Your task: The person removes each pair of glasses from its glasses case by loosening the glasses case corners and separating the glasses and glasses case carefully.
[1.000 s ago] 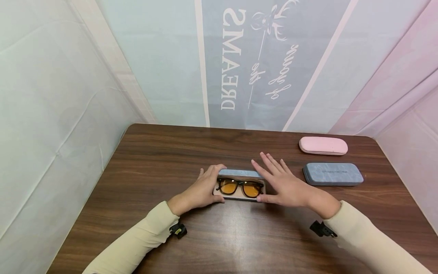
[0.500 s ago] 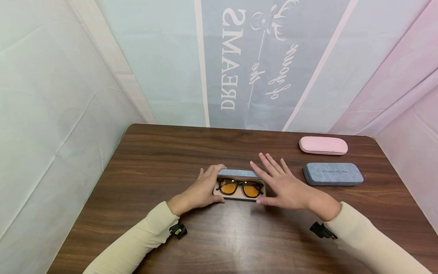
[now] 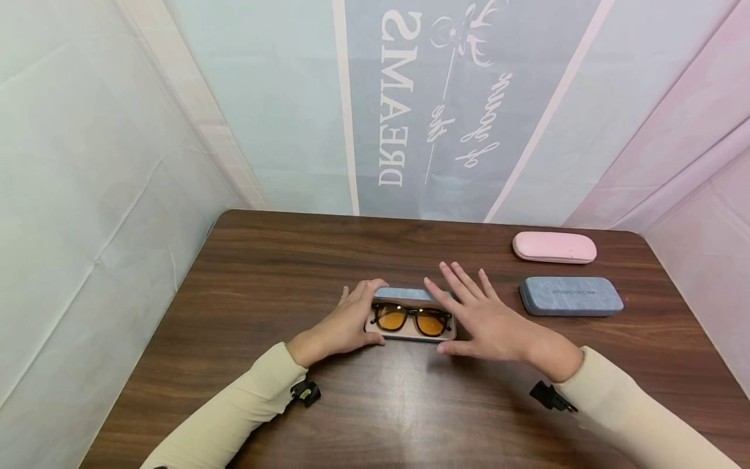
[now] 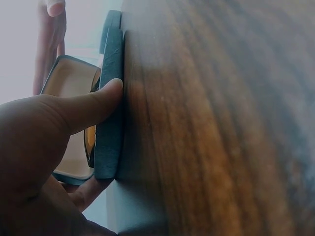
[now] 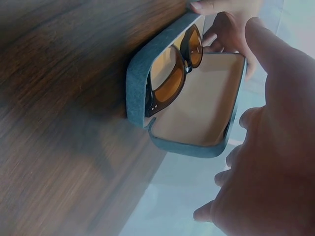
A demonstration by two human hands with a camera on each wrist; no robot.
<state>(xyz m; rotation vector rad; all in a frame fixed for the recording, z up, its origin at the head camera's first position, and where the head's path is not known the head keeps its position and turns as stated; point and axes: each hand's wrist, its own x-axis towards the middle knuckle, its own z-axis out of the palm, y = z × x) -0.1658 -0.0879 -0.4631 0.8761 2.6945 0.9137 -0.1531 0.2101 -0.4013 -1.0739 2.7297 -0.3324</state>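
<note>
Glasses case (image 3: 401,294); end partly behind left hand (image 3: 344,324)

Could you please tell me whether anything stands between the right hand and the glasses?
From above, nothing visible blocks the right hand from the glasses, though the raised lid of the case stands along their far side.

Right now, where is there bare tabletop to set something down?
Bare: the tabletop left of the left hand, behind the open glasses case toward the printed backdrop, and in front between the sleeves. Crowded: the middle, with the right hand and amber-lensed glasses in that case, and right rear, with a closed pink case and closed blue case.
</note>
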